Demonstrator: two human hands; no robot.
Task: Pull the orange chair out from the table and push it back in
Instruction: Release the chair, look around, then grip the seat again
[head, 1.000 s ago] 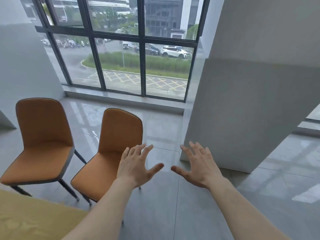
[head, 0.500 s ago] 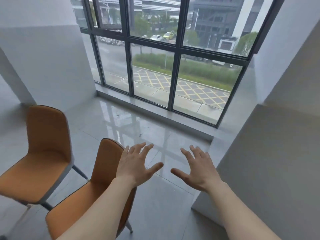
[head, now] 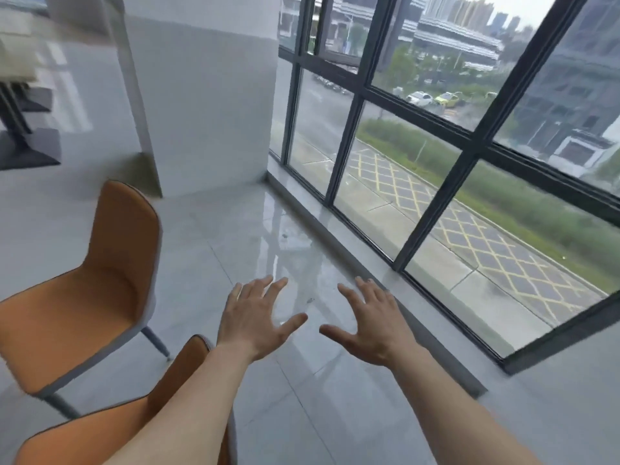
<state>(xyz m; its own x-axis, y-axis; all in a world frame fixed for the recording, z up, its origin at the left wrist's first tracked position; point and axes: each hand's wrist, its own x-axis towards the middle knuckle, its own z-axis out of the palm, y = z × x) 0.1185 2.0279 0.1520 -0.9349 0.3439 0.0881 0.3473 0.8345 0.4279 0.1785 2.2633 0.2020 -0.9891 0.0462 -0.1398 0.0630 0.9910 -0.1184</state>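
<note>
Left hand (head: 255, 322) and right hand (head: 370, 325) hover side by side over the glossy grey tiled floor (head: 302, 243), fingers spread wide, gripping nothing; nearer orange padded chair (head: 110, 427) sits under the left forearm, second orange chair (head: 87, 283) beyond

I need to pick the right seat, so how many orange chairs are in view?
2. One orange chair stands at the left, whole seat and back showing. A second orange chair sits nearer at the bottom left, partly hidden behind the left forearm. Others may lie out of frame.
</note>
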